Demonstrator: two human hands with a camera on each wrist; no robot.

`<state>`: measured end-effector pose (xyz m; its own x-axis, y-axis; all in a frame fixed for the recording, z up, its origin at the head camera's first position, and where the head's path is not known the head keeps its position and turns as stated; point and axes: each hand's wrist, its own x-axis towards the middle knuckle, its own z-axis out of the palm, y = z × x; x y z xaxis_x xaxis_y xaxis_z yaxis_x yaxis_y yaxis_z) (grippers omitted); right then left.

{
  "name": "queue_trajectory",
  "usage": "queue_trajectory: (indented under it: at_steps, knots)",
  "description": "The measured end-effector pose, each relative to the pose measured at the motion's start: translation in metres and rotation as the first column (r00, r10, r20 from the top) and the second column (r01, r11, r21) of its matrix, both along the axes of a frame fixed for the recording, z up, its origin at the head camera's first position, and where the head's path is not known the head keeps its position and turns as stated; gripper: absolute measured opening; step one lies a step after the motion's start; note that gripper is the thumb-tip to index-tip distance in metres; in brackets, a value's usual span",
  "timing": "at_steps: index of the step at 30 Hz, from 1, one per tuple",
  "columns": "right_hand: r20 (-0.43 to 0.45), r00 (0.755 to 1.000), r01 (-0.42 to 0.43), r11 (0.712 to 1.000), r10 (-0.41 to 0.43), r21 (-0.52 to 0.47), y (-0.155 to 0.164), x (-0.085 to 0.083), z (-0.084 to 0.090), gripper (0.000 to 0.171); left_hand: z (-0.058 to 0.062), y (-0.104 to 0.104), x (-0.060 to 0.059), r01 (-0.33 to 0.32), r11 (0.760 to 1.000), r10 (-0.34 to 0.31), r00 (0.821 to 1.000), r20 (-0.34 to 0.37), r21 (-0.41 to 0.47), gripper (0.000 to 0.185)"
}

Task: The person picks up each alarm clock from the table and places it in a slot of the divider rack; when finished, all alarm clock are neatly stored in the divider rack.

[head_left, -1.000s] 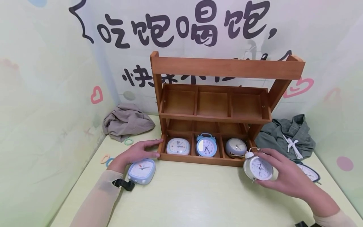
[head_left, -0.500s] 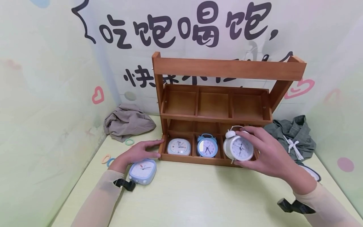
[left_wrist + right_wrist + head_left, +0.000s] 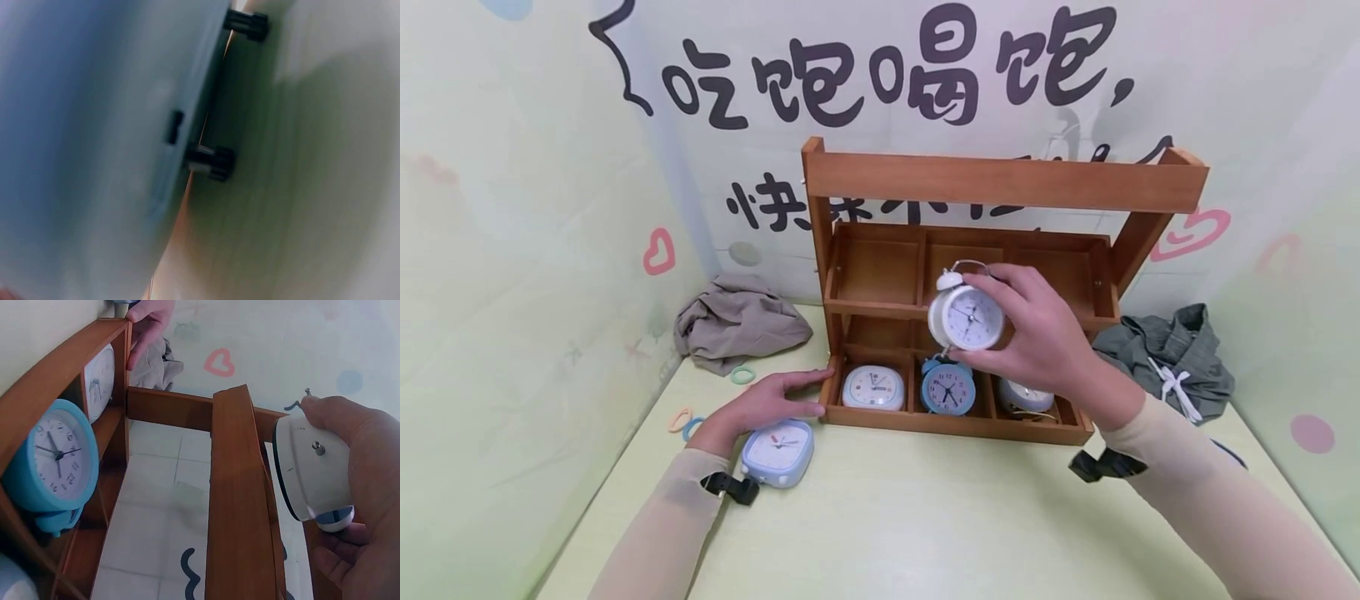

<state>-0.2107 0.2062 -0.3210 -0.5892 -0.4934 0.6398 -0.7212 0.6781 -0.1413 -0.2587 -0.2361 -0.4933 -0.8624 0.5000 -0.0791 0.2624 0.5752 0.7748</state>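
Note:
My right hand [image 3: 1037,333] holds a white twin-bell alarm clock [image 3: 970,318] in the air, thumb below and fingers at its top. It hangs before the middle of the wooden shelf [image 3: 1000,181], above a blue twin-bell alarm clock [image 3: 948,391]. The right wrist view shows the white clock's side, gripped by my thumb and fingers. My left hand [image 3: 767,406] touches the shelf's lower left side with extended fingers. Under that wrist sits a light blue square alarm clock [image 3: 777,450]. A blurred bluish casing with black knobs [image 3: 106,156] fills much of the left wrist view.
The lower tier also bears a pale rounded clock [image 3: 873,389] at left and a partly hidden round clock [image 3: 1027,398] at right. Grey-brown cloth [image 3: 741,321] lies left, dark grey cloth [image 3: 1187,358] right. Several hair ties [image 3: 742,376] lie at left.
My right hand has carried the white alarm clock left and up, from the shelf's lower right corner to before its middle. The left hand has stayed at the shelf's side.

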Motion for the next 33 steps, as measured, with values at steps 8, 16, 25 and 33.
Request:
queue_trajectory:
  at_steps: [8,16,25,33]
  knots:
    - [0.015,1.0,0.015,1.0,-0.015,-0.006,-0.036,-0.027,0.008,0.094,0.001,0.001,0.001,-0.003,1.0,0.003,1.0,-0.001,-0.003,0.076]
    - [0.0,1.0,0.01,1.0,-0.01,-0.013,-0.063,-0.048,0.017,0.094,0.001,0.001,0.001,0.004,1.0,-0.004,1.0,-0.004,-0.009,0.076]
    - [0.026,0.999,0.019,1.0,-0.019,0.004,-0.089,-0.072,0.021,0.096,0.001,0.0,0.001,0.006,1.0,-0.006,1.0,-0.001,0.001,0.075]
    - [0.084,0.995,0.047,0.999,-0.049,0.026,-0.101,-0.084,0.017,0.1,0.0,-0.001,0.0,0.011,1.0,-0.011,1.0,-0.002,0.012,0.076]
